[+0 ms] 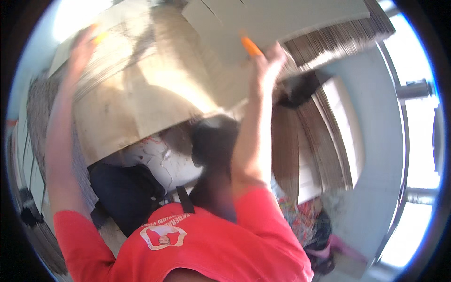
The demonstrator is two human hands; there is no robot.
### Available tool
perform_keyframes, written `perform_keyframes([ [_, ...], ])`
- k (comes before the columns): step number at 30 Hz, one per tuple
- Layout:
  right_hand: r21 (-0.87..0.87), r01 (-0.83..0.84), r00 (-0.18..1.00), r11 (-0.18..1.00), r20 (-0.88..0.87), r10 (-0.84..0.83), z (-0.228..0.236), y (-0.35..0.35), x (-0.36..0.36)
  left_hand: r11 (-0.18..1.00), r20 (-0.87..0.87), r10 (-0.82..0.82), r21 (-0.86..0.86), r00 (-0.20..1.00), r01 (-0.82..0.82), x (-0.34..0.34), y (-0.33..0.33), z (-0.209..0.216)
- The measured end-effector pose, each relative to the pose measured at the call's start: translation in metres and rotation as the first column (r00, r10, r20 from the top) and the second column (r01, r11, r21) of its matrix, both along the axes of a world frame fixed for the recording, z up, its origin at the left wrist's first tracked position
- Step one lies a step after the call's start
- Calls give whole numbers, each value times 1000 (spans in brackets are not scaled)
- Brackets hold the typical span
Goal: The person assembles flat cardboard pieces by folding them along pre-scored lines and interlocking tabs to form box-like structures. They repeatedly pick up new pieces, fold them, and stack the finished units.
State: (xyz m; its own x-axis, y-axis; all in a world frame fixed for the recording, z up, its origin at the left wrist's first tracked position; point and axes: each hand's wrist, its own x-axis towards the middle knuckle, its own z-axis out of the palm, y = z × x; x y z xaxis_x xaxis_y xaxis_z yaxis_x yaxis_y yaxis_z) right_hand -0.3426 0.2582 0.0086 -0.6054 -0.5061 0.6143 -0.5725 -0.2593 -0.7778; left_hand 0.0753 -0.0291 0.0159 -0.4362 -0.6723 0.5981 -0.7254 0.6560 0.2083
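Observation:
My left hand (pixel 83 51) reaches to the far left, over the edge of pale cardboard sheets (pixel 112 56). Orange-yellow covers show at its fingertips; motion smears the fingers. Further right, my right hand (pixel 268 61) is at a large grey-beige cardboard sheet (pixel 282 19). An orange finger cover (pixel 251 46) on that hand points forward over the sheet. Its other fingers are blurred or hidden, so I cannot tell whether they grip the sheet. Between my forearms lies a pale wooden-looking board (pixel 136 103), lit by a bright patch of sun.
A thick cardboard stack (pixel 343 40) fills the back right, with more stacked sheets (pixel 324 141) standing beside my right arm. Another stack (pixel 42 108) is at the left. Colourful tangled strands (pixel 303 221) lie low on the right, near a wall (pixel 376 136) and bright windows.

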Motion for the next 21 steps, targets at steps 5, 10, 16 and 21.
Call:
perform_keyframes([
  [5,-188,86,996,978,25,-83,0,10,8,951,-152,-308,-61,939,303,-66,-20,-22],
  [10,-21,89,996,996,-28,-89,32,-2,44,978,178,203,-89,963,-190,-94,-37,-31],
  [16,538,-191,957,821,-83,277,-10,-5,76,968,394,247,-131,885,-213,-56,-110,-64],
  [21,596,-312,878,740,-116,464,8,-11,142,932,197,140,305,970,-196,1,-111,-74],
])
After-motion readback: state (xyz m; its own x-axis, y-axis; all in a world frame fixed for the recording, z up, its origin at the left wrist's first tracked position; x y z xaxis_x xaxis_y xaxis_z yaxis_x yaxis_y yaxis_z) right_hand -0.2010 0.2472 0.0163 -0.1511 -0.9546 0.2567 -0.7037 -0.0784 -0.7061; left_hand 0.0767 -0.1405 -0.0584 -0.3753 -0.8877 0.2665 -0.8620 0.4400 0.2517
